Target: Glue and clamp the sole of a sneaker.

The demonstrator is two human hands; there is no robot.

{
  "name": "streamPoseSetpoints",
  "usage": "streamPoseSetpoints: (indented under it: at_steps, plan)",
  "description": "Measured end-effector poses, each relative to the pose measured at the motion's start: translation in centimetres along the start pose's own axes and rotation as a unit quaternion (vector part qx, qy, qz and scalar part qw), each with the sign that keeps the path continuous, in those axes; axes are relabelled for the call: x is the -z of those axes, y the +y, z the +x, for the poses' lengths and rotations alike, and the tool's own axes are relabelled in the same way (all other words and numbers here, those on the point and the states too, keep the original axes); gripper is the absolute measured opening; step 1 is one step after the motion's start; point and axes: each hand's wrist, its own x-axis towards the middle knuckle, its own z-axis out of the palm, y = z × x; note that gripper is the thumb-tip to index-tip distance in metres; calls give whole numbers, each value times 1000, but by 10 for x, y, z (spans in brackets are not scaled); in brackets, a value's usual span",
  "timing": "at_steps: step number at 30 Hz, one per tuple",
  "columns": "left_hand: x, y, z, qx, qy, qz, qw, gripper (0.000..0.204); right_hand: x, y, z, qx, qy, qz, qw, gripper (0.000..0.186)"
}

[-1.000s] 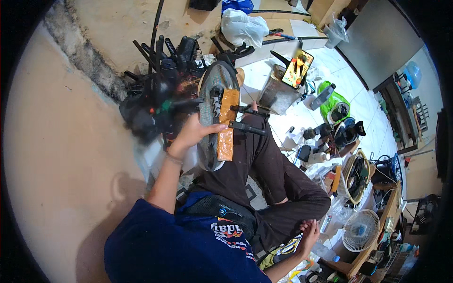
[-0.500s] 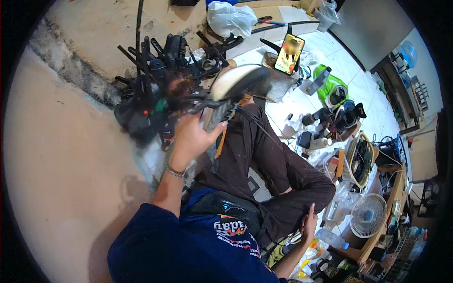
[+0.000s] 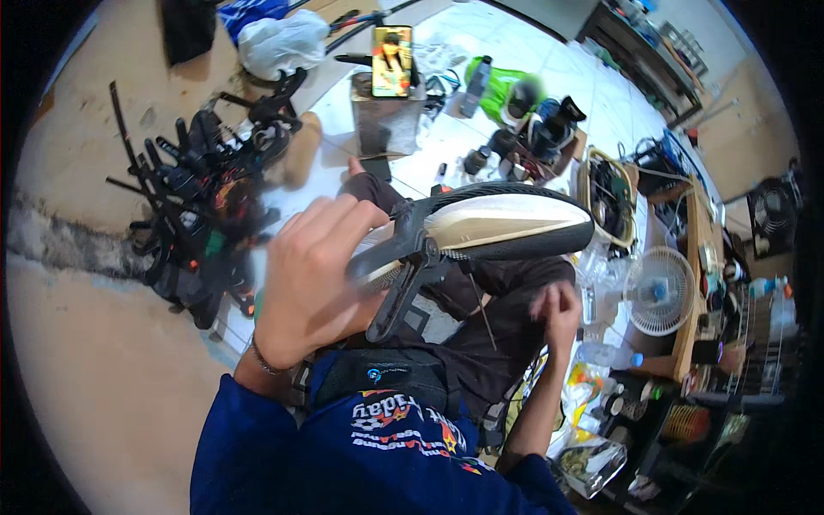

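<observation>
My left hand (image 3: pixel 313 262) grips a shoe (image 3: pixel 506 223) with a grey mesh upper, white midsole and dark sole. The shoe lies sideways above my lap, sole edge upward, its far part pointing right. A black clamp (image 3: pixel 408 249) is fixed across it beside my fingers. Part of the shoe is hidden behind my hand and the clamp. To the right, below the shoe, my right hand (image 3: pixel 554 305) is open near my thigh, fingers loosely bent with nothing visible in them.
A pile of black clamps (image 3: pixel 193 172) lies left. A phone (image 3: pixel 391 62) stands on a metal box (image 3: pixel 382 124) ahead. Bottles, a green bag (image 3: pixel 489 90) and a basket (image 3: pixel 592 180) are on the tiled floor. A fan (image 3: pixel 659 292) and cluttered wooden shelf (image 3: pixel 695 326) stand right.
The shoe has been turned from upper-up onto its side and swung crosswise, pointing right; the orange strip has gone from sight. My right hand has moved up. The whole view has shifted.
</observation>
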Motion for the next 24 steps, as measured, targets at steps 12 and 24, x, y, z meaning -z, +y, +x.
streamPoseSetpoints:
  at_steps: [12, 24]
  plan:
    - [-21, 58, 80, -89, -173, 71, 978, 48, -18, -134, 71, 362, -4, 185, 914, 92]
    - [-45, 64, 95, -128, -212, 47, 968, 49, -9, -139, 44, 276, -10, 331, 902, 60]
